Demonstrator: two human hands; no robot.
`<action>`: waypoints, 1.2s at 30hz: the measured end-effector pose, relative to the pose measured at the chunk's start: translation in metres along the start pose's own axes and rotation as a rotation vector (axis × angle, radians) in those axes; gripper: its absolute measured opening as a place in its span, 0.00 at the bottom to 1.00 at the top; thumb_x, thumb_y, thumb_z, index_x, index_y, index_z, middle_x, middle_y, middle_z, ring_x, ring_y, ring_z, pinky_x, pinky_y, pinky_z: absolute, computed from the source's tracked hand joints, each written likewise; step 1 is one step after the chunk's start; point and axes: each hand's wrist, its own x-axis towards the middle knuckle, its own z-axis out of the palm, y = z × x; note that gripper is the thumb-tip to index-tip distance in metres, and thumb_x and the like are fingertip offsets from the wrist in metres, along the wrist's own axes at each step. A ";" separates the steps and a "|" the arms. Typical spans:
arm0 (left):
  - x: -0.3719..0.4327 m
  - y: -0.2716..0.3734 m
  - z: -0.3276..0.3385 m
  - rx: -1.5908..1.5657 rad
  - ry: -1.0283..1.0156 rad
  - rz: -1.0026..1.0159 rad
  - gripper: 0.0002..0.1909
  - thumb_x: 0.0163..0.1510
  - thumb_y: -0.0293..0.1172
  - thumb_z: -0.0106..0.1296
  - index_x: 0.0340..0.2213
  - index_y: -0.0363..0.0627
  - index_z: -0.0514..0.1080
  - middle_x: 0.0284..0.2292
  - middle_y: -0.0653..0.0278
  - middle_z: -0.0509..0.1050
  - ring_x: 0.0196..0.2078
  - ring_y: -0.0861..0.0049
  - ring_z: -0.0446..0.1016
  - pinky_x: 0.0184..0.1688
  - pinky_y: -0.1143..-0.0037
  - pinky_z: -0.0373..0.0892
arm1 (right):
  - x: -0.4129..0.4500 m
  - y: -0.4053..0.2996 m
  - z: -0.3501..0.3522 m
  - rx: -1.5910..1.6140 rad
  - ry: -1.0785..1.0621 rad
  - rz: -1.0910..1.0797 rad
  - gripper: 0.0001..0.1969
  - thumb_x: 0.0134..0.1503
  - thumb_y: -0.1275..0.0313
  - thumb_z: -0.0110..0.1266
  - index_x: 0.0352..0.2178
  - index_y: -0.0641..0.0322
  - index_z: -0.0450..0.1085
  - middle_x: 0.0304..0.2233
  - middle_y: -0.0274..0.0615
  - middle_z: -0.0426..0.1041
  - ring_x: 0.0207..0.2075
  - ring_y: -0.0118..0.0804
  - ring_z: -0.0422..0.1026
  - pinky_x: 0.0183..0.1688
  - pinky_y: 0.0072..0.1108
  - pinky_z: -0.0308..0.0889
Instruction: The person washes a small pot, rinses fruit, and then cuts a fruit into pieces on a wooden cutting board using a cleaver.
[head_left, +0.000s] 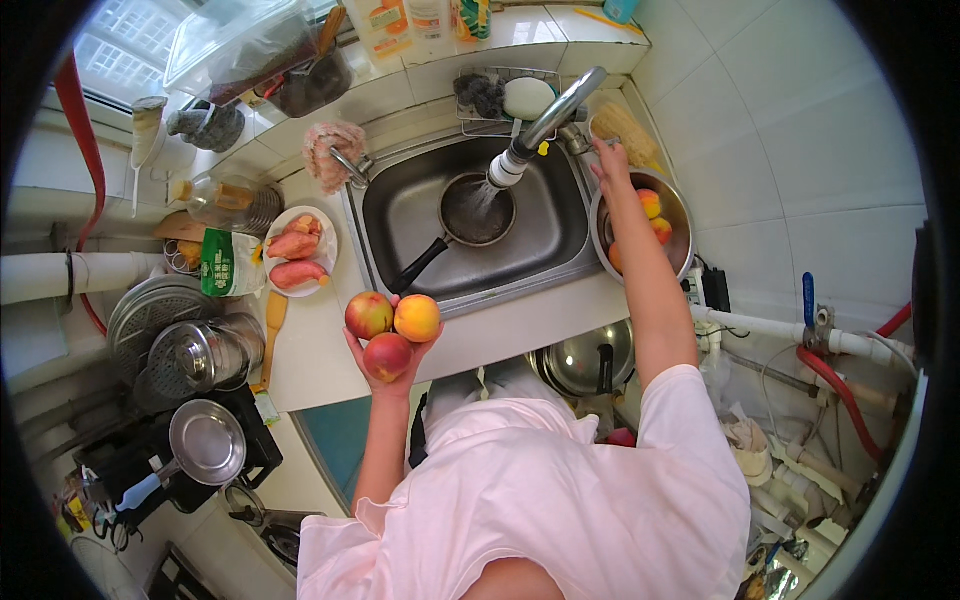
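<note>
In my left hand, palm up, three nectarines or peaches rest together: a red-yellow one, a yellow-orange one and a red one. My right hand reaches past the sink, its fingers on the faucet handle. Water runs from the white nozzle of the faucet into a small black-handled pan inside the steel sink. Under my right forearm stands a steel bowl with more of the fruit, partly hidden by the arm.
Left of the sink, a white plate bears sweet potatoes. A green-and-white bag, a wooden spatula and a steel pot lie farther left. A frying pan sits over the stove. A wire rack holds scrubbers behind the sink.
</note>
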 end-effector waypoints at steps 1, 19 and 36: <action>-0.001 0.000 0.000 -0.006 0.011 0.007 0.36 0.44 0.65 0.45 0.47 0.52 0.60 0.47 0.63 0.65 0.56 0.63 0.56 0.56 0.42 0.41 | -0.007 -0.009 0.002 0.069 -0.024 0.054 0.21 0.47 0.64 0.56 0.42 0.57 0.60 0.43 0.37 0.63 0.48 0.35 0.60 0.47 0.36 0.57; 0.011 -0.016 0.004 0.022 0.024 0.025 0.37 0.44 0.65 0.44 0.49 0.54 0.59 0.48 0.63 0.64 0.56 0.62 0.56 0.56 0.42 0.42 | 0.011 -0.011 -0.004 -0.096 -0.024 -0.044 0.32 0.44 0.62 0.58 0.49 0.62 0.55 0.46 0.41 0.58 0.46 0.40 0.59 0.44 0.37 0.60; 0.022 -0.029 0.010 -0.021 0.015 0.015 0.36 0.46 0.65 0.42 0.49 0.54 0.60 0.49 0.65 0.65 0.56 0.64 0.56 0.56 0.42 0.40 | 0.002 -0.013 0.010 0.083 0.184 -0.217 0.14 0.45 0.71 0.55 0.34 0.67 0.64 0.28 0.38 0.69 0.29 0.29 0.67 0.31 0.20 0.62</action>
